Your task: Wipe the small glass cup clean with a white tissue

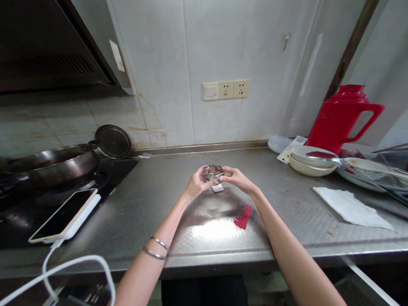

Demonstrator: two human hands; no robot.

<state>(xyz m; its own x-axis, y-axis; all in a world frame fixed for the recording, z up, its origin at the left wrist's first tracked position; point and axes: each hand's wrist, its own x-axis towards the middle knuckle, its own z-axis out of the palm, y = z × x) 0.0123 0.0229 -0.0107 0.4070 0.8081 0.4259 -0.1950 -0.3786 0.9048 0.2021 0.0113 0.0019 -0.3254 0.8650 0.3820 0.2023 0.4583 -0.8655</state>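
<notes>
Above the steel tabletop [207,194], straight below the wall socket [225,90], both hands are meeting around a small shiny crumpled object [212,172]. Left of that object, the left hand [195,185] is pinching it with fingers closed on its side, two bracelets [156,247] sitting on the wrist nearer the tabletop's front edge. Right of the object, the right hand [238,178] is gripping its other side, and a small white tag [217,187] is hanging just beneath. Below the object, red scraps [244,217] are lying on the tabletop. Far left of it, a phone [64,214] is resting with a white cable [75,269] beside a pan [56,164]. Far right, stacked dishes [312,160], a white napkin [351,207] and a red jug [341,117] are standing.
</notes>
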